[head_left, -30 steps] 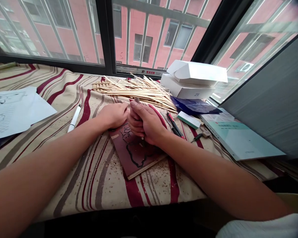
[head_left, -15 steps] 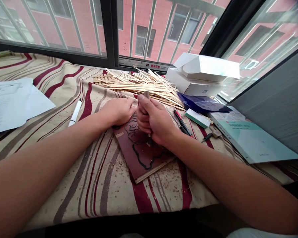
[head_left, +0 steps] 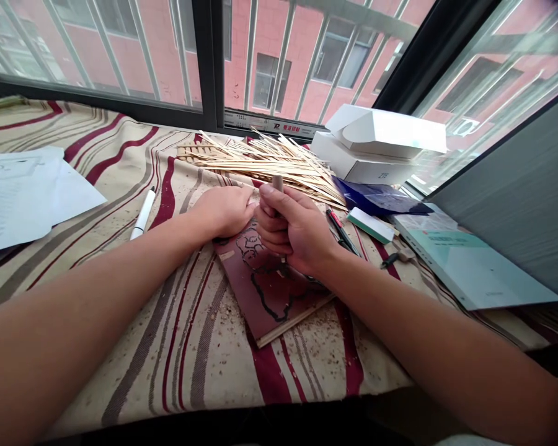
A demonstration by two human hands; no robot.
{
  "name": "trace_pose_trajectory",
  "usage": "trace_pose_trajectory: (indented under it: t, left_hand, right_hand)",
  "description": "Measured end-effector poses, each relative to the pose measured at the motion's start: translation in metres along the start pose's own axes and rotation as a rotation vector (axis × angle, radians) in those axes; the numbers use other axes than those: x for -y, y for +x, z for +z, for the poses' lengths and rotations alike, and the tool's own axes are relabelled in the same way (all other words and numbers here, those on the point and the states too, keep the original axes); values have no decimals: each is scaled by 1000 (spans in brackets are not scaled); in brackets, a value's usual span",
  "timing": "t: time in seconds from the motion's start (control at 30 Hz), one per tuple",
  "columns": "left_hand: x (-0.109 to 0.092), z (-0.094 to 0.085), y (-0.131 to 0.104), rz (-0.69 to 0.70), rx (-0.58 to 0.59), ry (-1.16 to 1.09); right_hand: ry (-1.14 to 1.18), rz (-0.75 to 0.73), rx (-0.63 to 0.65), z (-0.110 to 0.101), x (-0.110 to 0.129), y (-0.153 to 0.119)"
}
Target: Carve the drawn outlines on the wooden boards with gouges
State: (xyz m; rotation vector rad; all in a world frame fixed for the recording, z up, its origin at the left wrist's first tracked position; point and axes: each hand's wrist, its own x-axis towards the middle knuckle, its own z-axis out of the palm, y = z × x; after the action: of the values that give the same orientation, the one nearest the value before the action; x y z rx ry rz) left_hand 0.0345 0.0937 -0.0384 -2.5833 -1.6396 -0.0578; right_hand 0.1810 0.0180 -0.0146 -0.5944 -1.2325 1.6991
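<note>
A reddish-brown wooden board (head_left: 274,297) lies at an angle on the striped cloth, with black outlines and some cut grooves on its face. My right hand (head_left: 297,229) is wrapped in a fist around an upright carving chisel (head_left: 278,182). The end of its handle sticks out above my thumb, and the tip meets the board below my fist. My left hand (head_left: 225,210) is closed over the board's far left corner, beside the right fist; its fingertips are partly hidden. Pale wood crumbs are scattered around the board.
Thin wooden strips (head_left: 265,158) are heaped behind my hands. A white box (head_left: 376,145), dark blue sheet (head_left: 381,195), green-white block (head_left: 371,225), pens (head_left: 341,232) and a book (head_left: 474,266) lie right. On the left are a white marker (head_left: 143,214) and paper sheets (head_left: 41,198).
The chisel and my right fist have shifted very slightly right and down across the board. My left hand stays on the corner. The whole view has moved a little.
</note>
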Motion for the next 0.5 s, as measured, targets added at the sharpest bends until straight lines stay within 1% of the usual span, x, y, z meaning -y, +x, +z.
trace_pose_trajectory:
  t: [0.2,0.33,0.5]
  left_hand:
    - [-1,-1,0,-9,8,12]
    - [1,-1,0,18,26,-11]
    - [-1,-3,0,-9,27,-43]
  right_hand:
    - [1,-24,-29,4,6,-1]
    - [-5,10,17,5,4,-2]
    - [-15,0,46,6,3,-1]
